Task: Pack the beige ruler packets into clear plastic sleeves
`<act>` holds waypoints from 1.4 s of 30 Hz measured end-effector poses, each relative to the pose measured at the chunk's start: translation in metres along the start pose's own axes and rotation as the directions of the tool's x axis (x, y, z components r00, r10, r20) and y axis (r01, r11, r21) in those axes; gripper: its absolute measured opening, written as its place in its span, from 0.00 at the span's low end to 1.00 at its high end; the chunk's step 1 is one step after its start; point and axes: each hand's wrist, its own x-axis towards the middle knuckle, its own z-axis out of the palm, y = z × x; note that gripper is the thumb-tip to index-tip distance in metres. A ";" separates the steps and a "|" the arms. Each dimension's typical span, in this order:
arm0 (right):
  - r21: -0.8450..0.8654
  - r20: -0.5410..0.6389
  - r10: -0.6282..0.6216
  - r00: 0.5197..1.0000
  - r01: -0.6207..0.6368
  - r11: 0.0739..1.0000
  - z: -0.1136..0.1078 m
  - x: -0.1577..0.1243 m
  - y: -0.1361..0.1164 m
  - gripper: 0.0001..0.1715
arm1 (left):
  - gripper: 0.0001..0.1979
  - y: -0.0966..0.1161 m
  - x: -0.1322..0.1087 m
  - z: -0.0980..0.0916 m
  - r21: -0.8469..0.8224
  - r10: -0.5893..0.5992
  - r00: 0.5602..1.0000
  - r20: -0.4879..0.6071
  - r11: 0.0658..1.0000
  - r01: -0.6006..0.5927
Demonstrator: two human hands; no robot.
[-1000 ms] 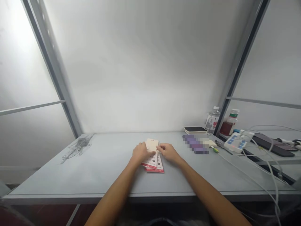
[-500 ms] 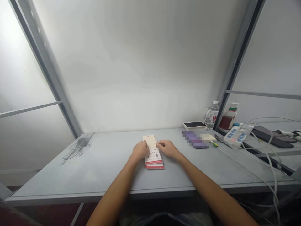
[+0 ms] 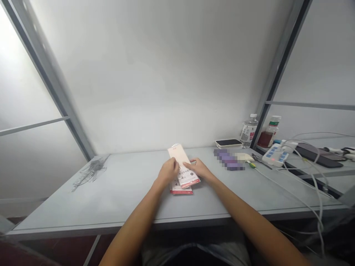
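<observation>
A pale wall (image 3: pixel 155 92) rises behind a light grey table (image 3: pixel 124 184). Two bare forearms (image 3: pixel 138 218) cross the near edge of the table, ending in the left hand (image 3: pixel 168 172) and the right hand (image 3: pixel 200 169), well apart from everything at the far right. A patch of dark, scribble-like marks (image 3: pixel 91 171) covers the table's left end.

Between the hands is the upper packet (image 3: pixel 181 162), slim and pale. The left hand, fingers curled in, pinches its left long edge around the middle; the right hand pinches its right edge, thumb laid over the printed face. Its long axis slants, the plain end pointing far and a little left, the printed end near and a little right. Under it, partly covered, is the lower packet (image 3: pixel 177 187), set straighter, its printed end squarely toward the near edge. Whether the upper packet rests on it or is held just above, I cannot tell.

A white power strip (image 3: pixel 274 157) sits at the right, with a clear bottle (image 3: pixel 249 133) beyond it and a phone (image 3: pixel 229 143) beside the bottle. Smallest is the red band (image 3: pixel 190 183) across the upper packet's near end.
</observation>
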 end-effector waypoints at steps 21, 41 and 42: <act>0.178 0.089 0.044 0.995 -0.060 0.982 0.004 -0.005 -0.006 0.06 | 0.17 0.006 -0.002 0.004 0.122 0.097 0.988 0.122 0.986 -0.112; 0.123 0.146 -0.066 0.987 0.048 0.991 0.005 -0.006 -0.005 0.12 | 0.09 0.001 0.001 0.013 -0.088 -0.027 0.997 0.067 0.996 0.033; 0.128 0.137 -0.064 0.989 0.046 0.991 0.006 -0.006 -0.005 0.12 | 0.09 0.002 0.001 0.014 -0.079 -0.040 0.998 0.051 0.996 0.044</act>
